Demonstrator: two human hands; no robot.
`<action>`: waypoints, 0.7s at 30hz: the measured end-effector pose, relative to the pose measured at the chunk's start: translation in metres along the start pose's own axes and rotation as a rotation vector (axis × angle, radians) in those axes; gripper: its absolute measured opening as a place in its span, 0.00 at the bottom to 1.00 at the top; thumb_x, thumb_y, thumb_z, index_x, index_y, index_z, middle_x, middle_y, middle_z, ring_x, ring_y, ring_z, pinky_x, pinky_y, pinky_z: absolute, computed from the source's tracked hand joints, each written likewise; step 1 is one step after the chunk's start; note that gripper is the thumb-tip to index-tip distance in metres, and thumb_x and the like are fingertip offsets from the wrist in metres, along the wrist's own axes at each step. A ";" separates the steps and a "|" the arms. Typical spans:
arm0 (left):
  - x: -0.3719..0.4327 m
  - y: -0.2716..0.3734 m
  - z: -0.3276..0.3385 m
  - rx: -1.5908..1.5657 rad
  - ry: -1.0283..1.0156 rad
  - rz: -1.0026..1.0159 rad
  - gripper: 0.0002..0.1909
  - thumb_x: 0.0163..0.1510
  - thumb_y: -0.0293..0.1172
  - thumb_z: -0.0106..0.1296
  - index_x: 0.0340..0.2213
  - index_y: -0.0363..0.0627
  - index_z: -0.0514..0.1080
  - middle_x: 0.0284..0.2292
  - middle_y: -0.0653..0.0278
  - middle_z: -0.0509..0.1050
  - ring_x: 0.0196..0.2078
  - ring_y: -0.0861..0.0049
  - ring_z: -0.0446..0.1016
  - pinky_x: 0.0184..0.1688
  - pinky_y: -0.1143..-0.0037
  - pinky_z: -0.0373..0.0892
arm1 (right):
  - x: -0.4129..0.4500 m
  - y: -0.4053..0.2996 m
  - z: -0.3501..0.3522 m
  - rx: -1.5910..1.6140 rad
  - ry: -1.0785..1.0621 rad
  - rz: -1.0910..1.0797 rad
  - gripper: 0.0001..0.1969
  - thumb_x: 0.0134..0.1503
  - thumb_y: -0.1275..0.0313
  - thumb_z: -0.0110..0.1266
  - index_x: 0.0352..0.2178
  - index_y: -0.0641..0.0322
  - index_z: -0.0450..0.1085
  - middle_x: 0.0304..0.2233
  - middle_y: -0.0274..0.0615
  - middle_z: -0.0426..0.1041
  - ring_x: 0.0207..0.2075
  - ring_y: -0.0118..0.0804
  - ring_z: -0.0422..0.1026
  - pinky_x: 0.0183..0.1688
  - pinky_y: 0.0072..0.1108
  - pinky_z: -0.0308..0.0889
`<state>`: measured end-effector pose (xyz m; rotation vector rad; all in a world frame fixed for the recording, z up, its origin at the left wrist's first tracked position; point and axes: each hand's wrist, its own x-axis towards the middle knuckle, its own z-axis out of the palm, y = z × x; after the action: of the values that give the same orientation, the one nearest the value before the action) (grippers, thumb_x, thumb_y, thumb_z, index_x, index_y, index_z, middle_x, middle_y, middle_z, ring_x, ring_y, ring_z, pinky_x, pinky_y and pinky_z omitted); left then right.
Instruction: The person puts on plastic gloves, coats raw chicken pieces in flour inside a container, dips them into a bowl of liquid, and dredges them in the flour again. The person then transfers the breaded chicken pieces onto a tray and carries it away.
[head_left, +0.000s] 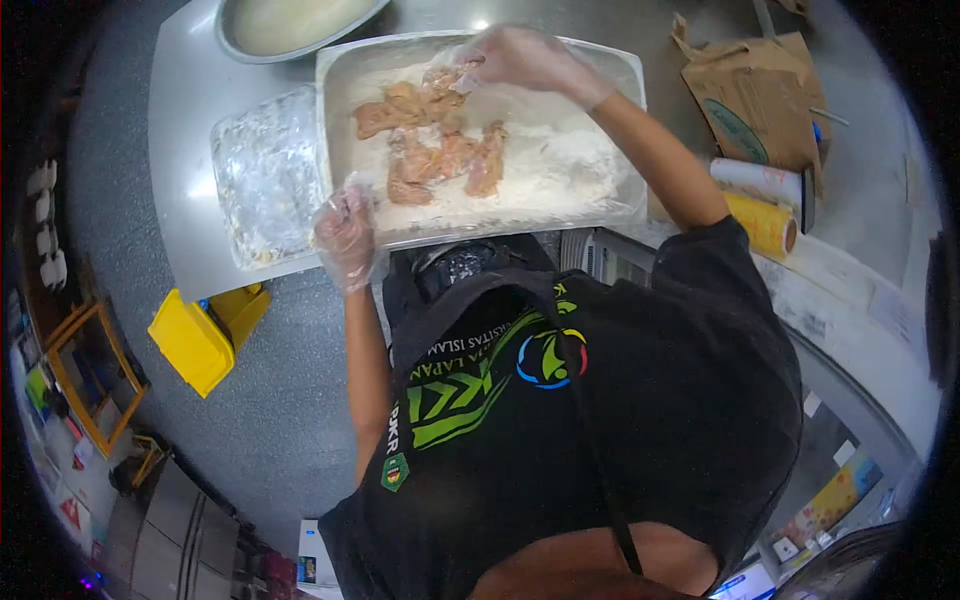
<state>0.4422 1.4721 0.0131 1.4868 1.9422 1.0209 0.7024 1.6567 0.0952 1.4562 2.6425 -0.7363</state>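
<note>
A rectangular tray (482, 234) holds white flour (577, 169) and several pieces of raw chicken (420, 161). My right hand (525, 64), in a clear plastic glove, reaches over the far side of the tray. Its fingers pinch a piece of chicken (448, 80) above the flour. At the tray's near left corner is my left hand (347, 236), also in a clear glove. The fingers of that hand are curled by the rim, and whether they grip it is not plain.
Left of the tray lies a flat, flour-smeared plastic-covered tray or board (266, 176). A metal bowl (300, 26) of pale contents stands at the far left of the steel table (184, 127). Rightward are a cardboard box (754, 97) and a yellow roll (761, 225). A yellow bin (191, 341) stands below.
</note>
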 end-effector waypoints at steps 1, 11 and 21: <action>0.002 0.011 -0.003 -0.043 -0.051 -0.076 0.14 0.53 0.37 0.47 0.22 0.41 0.73 0.16 0.57 0.72 0.20 0.65 0.71 0.24 0.71 0.64 | -0.016 0.016 0.015 0.000 0.002 0.017 0.19 0.47 0.56 0.54 0.37 0.56 0.73 0.35 0.49 0.74 0.37 0.39 0.74 0.41 0.28 0.67; -0.003 -0.014 0.011 -0.036 -0.022 -0.138 0.15 0.53 0.40 0.48 0.25 0.40 0.74 0.18 0.58 0.73 0.21 0.66 0.72 0.24 0.70 0.65 | -0.172 0.132 0.090 -0.179 0.120 0.340 0.19 0.49 0.61 0.54 0.41 0.61 0.70 0.38 0.54 0.72 0.40 0.45 0.72 0.44 0.30 0.65; -0.003 -0.030 0.015 0.027 -0.030 -0.129 0.16 0.53 0.42 0.48 0.26 0.41 0.73 0.20 0.55 0.74 0.22 0.61 0.73 0.24 0.68 0.65 | -0.204 0.125 0.122 -0.156 -0.235 0.562 0.19 0.53 0.59 0.46 0.36 0.66 0.69 0.35 0.59 0.70 0.40 0.52 0.70 0.44 0.36 0.64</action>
<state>0.4365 1.4692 -0.0205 1.3640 2.0086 0.9147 0.8933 1.5004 -0.0101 1.8070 1.9263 -0.5801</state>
